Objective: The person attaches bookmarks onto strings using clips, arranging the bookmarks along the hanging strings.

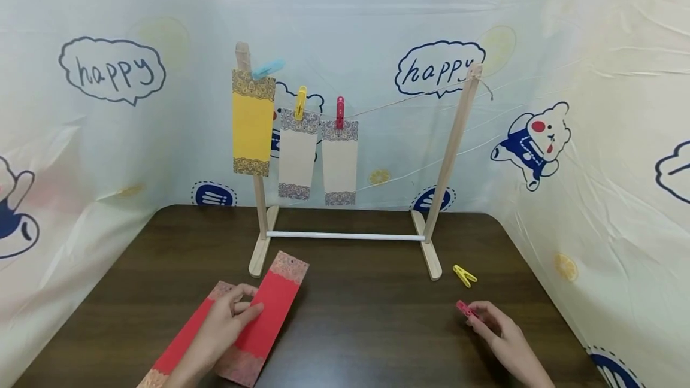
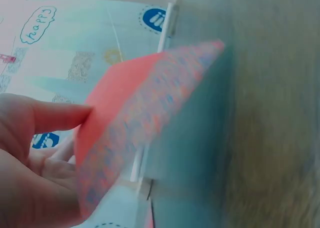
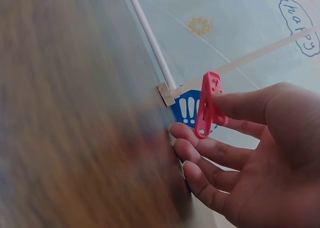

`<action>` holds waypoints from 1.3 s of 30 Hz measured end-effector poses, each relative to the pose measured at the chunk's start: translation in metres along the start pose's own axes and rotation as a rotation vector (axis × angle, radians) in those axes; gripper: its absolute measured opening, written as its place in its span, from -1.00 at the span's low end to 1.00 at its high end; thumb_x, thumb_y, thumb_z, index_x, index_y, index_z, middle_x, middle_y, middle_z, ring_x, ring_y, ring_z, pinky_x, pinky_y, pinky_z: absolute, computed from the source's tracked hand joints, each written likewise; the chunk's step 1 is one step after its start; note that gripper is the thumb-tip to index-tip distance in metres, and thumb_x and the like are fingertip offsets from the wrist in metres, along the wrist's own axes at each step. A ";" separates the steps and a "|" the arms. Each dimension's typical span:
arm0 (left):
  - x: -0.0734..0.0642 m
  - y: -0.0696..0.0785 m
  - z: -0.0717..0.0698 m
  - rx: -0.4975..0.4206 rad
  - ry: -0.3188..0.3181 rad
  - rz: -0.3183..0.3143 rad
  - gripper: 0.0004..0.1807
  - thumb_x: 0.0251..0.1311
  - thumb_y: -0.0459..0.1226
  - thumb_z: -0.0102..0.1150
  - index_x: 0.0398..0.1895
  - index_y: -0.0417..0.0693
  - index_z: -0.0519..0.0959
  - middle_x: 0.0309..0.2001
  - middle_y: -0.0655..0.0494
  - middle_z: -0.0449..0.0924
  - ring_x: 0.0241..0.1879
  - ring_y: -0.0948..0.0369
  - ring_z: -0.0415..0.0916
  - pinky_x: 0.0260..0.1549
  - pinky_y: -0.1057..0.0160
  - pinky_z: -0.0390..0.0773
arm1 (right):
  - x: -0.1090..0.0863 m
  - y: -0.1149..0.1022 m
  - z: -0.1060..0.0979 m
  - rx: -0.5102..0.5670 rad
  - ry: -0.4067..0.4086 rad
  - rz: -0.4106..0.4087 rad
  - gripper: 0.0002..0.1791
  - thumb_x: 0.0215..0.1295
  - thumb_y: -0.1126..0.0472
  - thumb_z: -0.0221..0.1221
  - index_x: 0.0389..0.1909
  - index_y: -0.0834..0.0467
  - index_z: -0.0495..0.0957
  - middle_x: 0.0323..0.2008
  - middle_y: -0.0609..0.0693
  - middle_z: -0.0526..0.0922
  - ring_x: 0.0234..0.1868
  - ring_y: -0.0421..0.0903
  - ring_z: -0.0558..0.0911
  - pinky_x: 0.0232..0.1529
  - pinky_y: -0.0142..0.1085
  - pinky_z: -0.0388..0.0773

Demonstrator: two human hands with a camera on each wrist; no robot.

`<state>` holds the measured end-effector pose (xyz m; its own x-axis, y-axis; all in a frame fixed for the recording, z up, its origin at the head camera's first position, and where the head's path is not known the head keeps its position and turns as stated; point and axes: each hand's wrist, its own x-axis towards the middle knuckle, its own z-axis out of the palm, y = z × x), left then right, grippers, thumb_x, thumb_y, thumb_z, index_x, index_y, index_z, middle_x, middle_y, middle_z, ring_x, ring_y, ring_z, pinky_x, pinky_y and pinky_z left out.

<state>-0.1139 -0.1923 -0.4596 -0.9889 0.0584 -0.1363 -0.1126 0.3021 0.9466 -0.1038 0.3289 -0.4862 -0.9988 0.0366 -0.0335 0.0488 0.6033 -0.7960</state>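
My left hand (image 1: 223, 322) pinches a red paper card (image 1: 272, 316) with patterned ends, lifted at a slant at the table's front left. Its patterned end (image 2: 145, 108) fills the middle of the left wrist view. Under that hand lies a second red card (image 1: 183, 337), partly covered by the hand and wrist. My right hand (image 1: 504, 334) pinches a red clothespin (image 3: 209, 105) between thumb and fingers, low over the table at the right. Just beyond it lies a yellow clothespin (image 1: 465, 276) on the tabletop.
A wooden stand (image 1: 450, 154) with a string (image 1: 401, 101) and a white crossbar (image 1: 345, 236) stands at the back. On the string hang a yellow card (image 1: 252, 127) by a blue clothespin (image 1: 268, 69) and two white cards (image 1: 297, 157) by yellow (image 1: 300, 102) and red (image 1: 340, 114) ones.
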 end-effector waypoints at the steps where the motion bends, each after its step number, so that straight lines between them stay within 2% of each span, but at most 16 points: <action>1: 0.000 0.000 0.000 -0.038 -0.002 -0.005 -0.70 0.33 -0.33 0.21 0.03 -0.29 0.42 -0.35 -0.10 0.71 -0.53 0.12 0.59 -0.54 0.20 0.59 | 0.000 0.000 0.000 0.004 0.003 0.009 -0.72 0.44 0.08 0.17 0.05 0.13 0.52 -0.27 0.00 0.69 -0.29 -0.16 0.60 -0.34 -0.34 0.49; 4: -0.001 0.002 -0.001 -0.108 0.000 -0.008 -0.64 0.33 -0.31 0.23 0.06 -0.31 0.40 -0.32 -0.14 0.71 -0.48 0.08 0.65 -0.49 0.15 0.65 | 0.001 -0.001 0.002 0.012 0.021 0.033 -0.69 0.45 0.06 0.16 0.06 0.16 0.54 -0.29 0.00 0.69 -0.32 -0.16 0.60 -0.35 -0.34 0.52; 8: -0.002 0.004 -0.002 -0.122 0.038 -0.002 -0.63 0.32 -0.29 0.24 0.07 -0.30 0.40 -0.33 -0.13 0.72 -0.44 0.11 0.66 -0.39 0.18 0.65 | 0.001 0.000 0.003 0.003 0.065 0.020 -0.70 0.42 0.07 0.20 0.02 0.17 0.58 -0.34 -0.02 0.70 -0.37 -0.18 0.61 -0.38 -0.36 0.53; 9: -0.002 0.005 -0.003 -0.125 0.049 0.006 -0.64 0.32 -0.30 0.24 0.07 -0.31 0.41 -0.33 -0.15 0.71 -0.43 0.11 0.67 -0.20 0.18 0.64 | 0.001 0.000 0.002 -0.002 0.079 0.011 -0.71 0.41 0.08 0.21 0.01 0.18 0.59 -0.36 -0.03 0.70 -0.38 -0.18 0.61 -0.39 -0.36 0.53; 10: -0.002 0.006 -0.003 -0.126 0.060 0.016 -0.64 0.31 -0.30 0.24 0.06 -0.31 0.41 -0.34 -0.16 0.71 -0.42 0.12 0.67 0.03 0.16 0.56 | 0.002 0.002 0.003 -0.005 0.091 0.002 -0.71 0.40 0.09 0.22 0.00 0.18 0.60 -0.37 -0.03 0.71 -0.39 -0.19 0.61 -0.40 -0.36 0.53; 11: -0.001 0.007 -0.004 -0.122 0.068 0.027 -0.65 0.31 -0.31 0.25 0.04 -0.32 0.41 -0.34 -0.16 0.72 -0.40 0.13 0.68 0.26 0.10 0.37 | 0.003 0.003 0.002 -0.006 0.103 -0.005 -0.71 0.39 0.09 0.24 -0.01 0.19 0.61 -0.37 -0.03 0.71 -0.40 -0.20 0.62 -0.41 -0.37 0.53; 12: 0.000 0.008 -0.004 -0.122 0.073 0.037 -0.65 0.30 -0.31 0.26 0.02 -0.33 0.42 -0.34 -0.15 0.72 -0.39 0.15 0.68 0.41 0.02 0.12 | 0.003 0.004 0.002 -0.007 0.113 -0.009 -0.71 0.37 0.10 0.25 -0.02 0.20 0.62 -0.38 -0.03 0.72 -0.40 -0.20 0.62 -0.42 -0.37 0.52; 13: 0.000 0.008 -0.005 -0.129 0.076 0.043 -0.65 0.29 -0.32 0.27 0.00 -0.34 0.41 -0.34 -0.16 0.72 -0.38 0.16 0.68 0.47 -0.06 -0.12 | 0.004 0.004 0.002 -0.005 0.117 -0.009 -0.70 0.36 0.09 0.27 -0.02 0.20 0.62 -0.38 -0.02 0.72 -0.40 -0.21 0.62 -0.42 -0.38 0.52; 15: 0.001 0.009 -0.005 -0.144 0.090 0.060 -0.67 0.26 -0.34 0.29 -0.05 -0.35 0.41 -0.35 -0.18 0.72 -0.38 0.18 0.69 0.43 -0.16 -0.53 | 0.006 0.005 0.002 0.007 0.118 0.001 -0.67 0.34 0.08 0.28 -0.03 0.22 0.62 -0.36 -0.01 0.73 -0.37 -0.22 0.64 -0.40 -0.38 0.52; 25: -0.002 0.012 -0.005 -0.182 0.081 0.097 -0.67 0.26 -0.34 0.29 -0.09 -0.35 0.38 -0.38 -0.16 0.71 -0.43 0.16 0.68 0.41 -0.17 -0.58 | 0.006 0.006 0.003 0.004 0.119 0.056 -0.65 0.31 0.05 0.31 -0.08 0.24 0.64 -0.35 0.02 0.74 -0.36 -0.25 0.65 -0.35 -0.39 0.51; 26: -0.002 0.013 -0.004 -0.183 0.080 0.105 -0.67 0.27 -0.35 0.28 -0.09 -0.35 0.37 -0.39 -0.17 0.71 -0.44 0.15 0.68 0.41 -0.16 -0.57 | 0.006 0.006 0.003 0.002 0.121 0.055 -0.65 0.31 0.04 0.31 -0.07 0.24 0.64 -0.34 0.02 0.74 -0.35 -0.25 0.65 -0.35 -0.40 0.51; 28: -0.003 0.015 -0.003 -0.178 0.082 0.101 -0.68 0.28 -0.33 0.27 -0.07 -0.33 0.37 -0.38 -0.14 0.71 -0.46 0.16 0.66 0.48 -0.02 -0.16 | 0.005 0.007 0.002 -0.002 0.135 0.053 -0.64 0.30 0.03 0.32 -0.08 0.23 0.65 -0.34 0.01 0.75 -0.35 -0.24 0.67 -0.35 -0.40 0.53; 29: -0.003 0.017 -0.003 -0.177 0.079 0.100 -0.67 0.29 -0.32 0.27 -0.06 -0.32 0.37 -0.38 -0.13 0.71 -0.46 0.16 0.64 0.41 0.05 0.11 | 0.004 0.007 0.001 -0.009 0.144 0.053 -0.64 0.30 0.01 0.32 -0.08 0.22 0.66 -0.34 0.01 0.75 -0.35 -0.25 0.67 -0.35 -0.40 0.53; 31: -0.002 0.021 -0.003 -0.188 0.073 0.086 -0.66 0.31 -0.31 0.26 -0.03 -0.31 0.36 -0.33 -0.13 0.71 -0.45 0.13 0.63 0.05 0.17 0.55 | 0.003 0.006 0.000 -0.041 0.173 0.049 -0.64 0.30 -0.01 0.32 -0.08 0.19 0.67 -0.34 -0.01 0.76 -0.35 -0.27 0.66 -0.36 -0.40 0.51; 33: -0.001 0.025 -0.004 -0.189 0.071 0.073 -0.65 0.32 -0.30 0.25 0.00 -0.29 0.36 -0.28 -0.12 0.72 -0.43 0.12 0.63 -0.33 0.21 0.66 | 0.001 0.005 -0.002 -0.068 0.202 0.038 -0.63 0.29 -0.03 0.32 -0.09 0.17 0.67 -0.35 -0.02 0.76 -0.36 -0.30 0.63 -0.37 -0.39 0.48; 39: 0.000 0.031 -0.008 -0.202 0.060 0.063 -0.67 0.34 -0.33 0.22 0.00 -0.29 0.33 -0.20 -0.17 0.72 -0.37 0.07 0.67 -0.27 0.21 0.69 | 0.001 -0.002 -0.004 -0.128 0.265 -0.037 -0.70 0.28 -0.03 0.34 -0.15 0.11 0.69 -0.39 -0.07 0.75 -0.35 -0.34 0.59 -0.35 -0.40 0.48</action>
<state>-0.1181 -0.1908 -0.4282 -0.9979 0.0121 -0.0632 -0.0616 0.1030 0.9928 -0.1046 0.3309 -0.4816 -0.9636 0.2090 0.1669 0.0295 0.7031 -0.7105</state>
